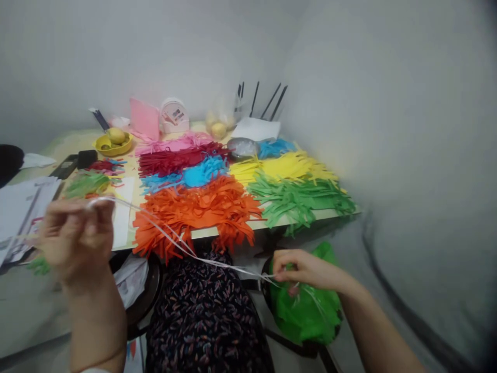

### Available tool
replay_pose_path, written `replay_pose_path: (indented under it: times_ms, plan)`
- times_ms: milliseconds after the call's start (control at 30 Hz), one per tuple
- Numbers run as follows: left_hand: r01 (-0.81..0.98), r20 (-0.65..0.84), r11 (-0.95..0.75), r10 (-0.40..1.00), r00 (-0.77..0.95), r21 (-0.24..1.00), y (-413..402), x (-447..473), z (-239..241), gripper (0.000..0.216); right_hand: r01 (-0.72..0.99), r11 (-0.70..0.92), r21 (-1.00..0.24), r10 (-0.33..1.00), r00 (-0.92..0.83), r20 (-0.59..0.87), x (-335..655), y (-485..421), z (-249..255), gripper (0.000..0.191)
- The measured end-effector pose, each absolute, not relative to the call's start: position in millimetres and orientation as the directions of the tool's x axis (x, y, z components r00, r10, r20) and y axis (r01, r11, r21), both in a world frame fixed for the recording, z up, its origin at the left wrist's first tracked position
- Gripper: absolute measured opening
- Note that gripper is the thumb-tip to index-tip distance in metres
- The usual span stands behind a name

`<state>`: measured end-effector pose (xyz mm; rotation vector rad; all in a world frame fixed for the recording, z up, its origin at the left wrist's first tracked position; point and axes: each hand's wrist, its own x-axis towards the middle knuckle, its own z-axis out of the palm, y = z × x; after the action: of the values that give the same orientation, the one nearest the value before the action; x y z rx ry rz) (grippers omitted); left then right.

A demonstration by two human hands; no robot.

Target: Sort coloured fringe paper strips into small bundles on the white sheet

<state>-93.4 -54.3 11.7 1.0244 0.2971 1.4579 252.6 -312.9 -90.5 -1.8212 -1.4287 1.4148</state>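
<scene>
A thin white string runs slanting down from left to right between my two hands, partly as two strands. My left hand is raised at the table's left front, its fingers pinched on the string. Lower down at the right, my right hand pinches the string too, and loose ends hang below it. Behind the string, on the table edge, lies a pile of orange fringed strips. My right hand is in front of a green plastic bag.
Fringed piles in green, yellow, blue, dark red and pink cover the table. A yellow bowl with fruit stands at the back left. Papers lie at left. A wall rises on the right.
</scene>
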Motion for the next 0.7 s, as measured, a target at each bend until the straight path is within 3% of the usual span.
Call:
replay_pose_path:
  times_ms: [67,100,167,233,267,367,500,567,633,700]
  plan:
    - [-0.563,0.570,-0.318,0.742,0.353,0.763,-67,-81,6,0.006,0.607,-0.277,-0.745,0.951,0.060,-0.305,253,-311,-79,0.033]
    - [-0.469,0.579,-0.353,0.612,0.539,0.810,-75,-75,5,0.008,0.689,-0.238,-0.684,0.970,0.133,-0.203,253,-309,-71,0.035]
    - [-0.203,0.343,-0.421,0.291,0.893,0.884,-92,-60,3,0.018,0.819,-0.198,-0.539,0.966,0.258,0.036,250,-304,-49,0.037]
    - [0.023,0.042,-0.563,0.102,0.994,0.826,-109,-40,5,0.023,0.865,-0.166,-0.473,0.925,0.303,0.229,241,-298,-21,0.036]
    - [0.083,0.001,-0.609,0.137,0.991,0.789,-117,-29,7,0.024,0.861,-0.126,-0.492,0.914,0.294,0.280,234,-293,-6,0.034]
    - [0.065,0.171,-0.518,0.395,0.903,0.853,-136,10,17,0.036,0.793,0.023,-0.608,0.937,0.195,0.289,208,-276,36,0.029]
    - [-0.115,0.198,-0.247,0.346,0.917,0.962,-135,42,30,0.024,0.776,0.113,-0.621,0.943,0.112,0.312,195,-255,65,0.027]
    - [-0.151,0.234,-0.221,0.426,0.874,0.964,-116,37,33,0.027,0.780,0.107,-0.617,0.947,0.109,0.301,206,-252,68,0.027]
    - [-0.239,0.336,-0.238,0.603,0.723,0.941,-84,20,33,0.027,0.759,0.086,-0.645,0.964,0.100,0.246,225,-254,67,0.030]
    - [-0.320,0.444,-0.323,0.768,0.461,0.891,-49,-1,32,0.027,0.716,0.061,-0.695,0.974,0.109,0.198,244,-256,65,0.032]
